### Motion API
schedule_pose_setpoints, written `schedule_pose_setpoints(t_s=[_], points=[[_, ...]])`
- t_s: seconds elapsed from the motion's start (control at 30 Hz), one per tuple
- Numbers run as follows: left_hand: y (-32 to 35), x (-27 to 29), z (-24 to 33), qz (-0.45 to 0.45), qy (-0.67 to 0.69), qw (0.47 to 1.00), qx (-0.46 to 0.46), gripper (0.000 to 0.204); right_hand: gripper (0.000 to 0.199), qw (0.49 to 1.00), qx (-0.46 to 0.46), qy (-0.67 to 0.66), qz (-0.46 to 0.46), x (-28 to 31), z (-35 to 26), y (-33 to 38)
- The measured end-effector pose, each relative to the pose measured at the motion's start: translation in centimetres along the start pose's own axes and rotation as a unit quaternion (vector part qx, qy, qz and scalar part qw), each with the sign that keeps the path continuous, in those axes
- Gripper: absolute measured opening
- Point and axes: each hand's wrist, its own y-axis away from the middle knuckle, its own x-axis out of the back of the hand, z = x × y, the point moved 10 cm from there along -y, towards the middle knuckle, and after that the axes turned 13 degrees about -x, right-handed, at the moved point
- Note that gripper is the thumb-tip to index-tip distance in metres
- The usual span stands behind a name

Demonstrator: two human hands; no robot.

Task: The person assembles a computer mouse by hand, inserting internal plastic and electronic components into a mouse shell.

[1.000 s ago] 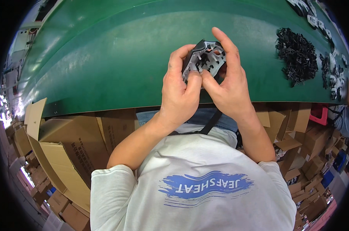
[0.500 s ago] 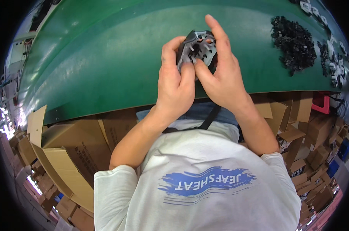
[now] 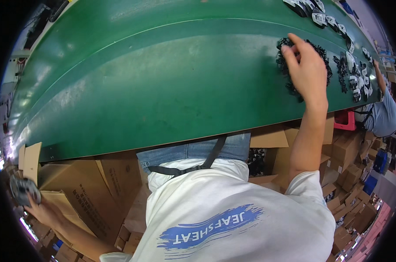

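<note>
At the far left, my left hand (image 3: 39,209) is stretched out low beside an open cardboard box (image 3: 78,183). Its fingers are on a grey plastic shell (image 3: 23,191), which is slightly blurred near the picture's rim. Over on the right, my right hand (image 3: 309,67) hovers at a pile of small black plastic parts (image 3: 327,56) on the green table (image 3: 163,87). The thumb and forefinger are bent but apart, with nothing visible between them. Part of the pile is hidden under this hand.
White-and-black shells (image 3: 319,18) lie along the table's far right, with more black parts (image 3: 341,72) beside them. A red crate (image 3: 344,120) and several cardboard boxes (image 3: 346,146) stand below the table edge. A co-worker (image 3: 383,113) is at the right rim.
Both hands held the grey shell together over the table. Now they are apart: the left has carried it down to the far left, and the right has moved to the black pile.
</note>
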Motion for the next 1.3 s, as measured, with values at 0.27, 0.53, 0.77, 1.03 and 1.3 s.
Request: schedule_pose_setpoints(t_s=[0.27, 0.53, 0.77, 1.03, 1.3], points=[[14.3, 3.5, -30.7, -0.087, 0.223, 0.823, 0.515, 0.063, 0.031, 0.992, 0.108, 0.047, -0.049, -4.3, 0.4, -3.1], [0.1, 4.6, -28.3, -0.025, 0.194, 0.93, 0.312, 0.052, 0.022, 0.945, 0.231, -0.215, -0.085, -3.3, -5.9, 3.4], [-14.7, -20.0, 25.3, -0.073, 0.372, 0.914, -0.146, 0.047, 0.017, 0.951, 0.188, -0.229, -0.087, -5.3, -5.6, 6.3], [-8.1, -40.5, 70.7, -0.25, 0.504, 0.737, -0.375, 0.096, 0.017, 0.955, 0.125, -0.261, -0.061, -4.1, -5.3, 6.8], [-4.0, -41.8, 74.5, -0.286, 0.319, 0.8, -0.42, 0.069, 0.018, 0.958, 0.113, -0.261, -0.038, -4.8, -3.7, 7.7]])
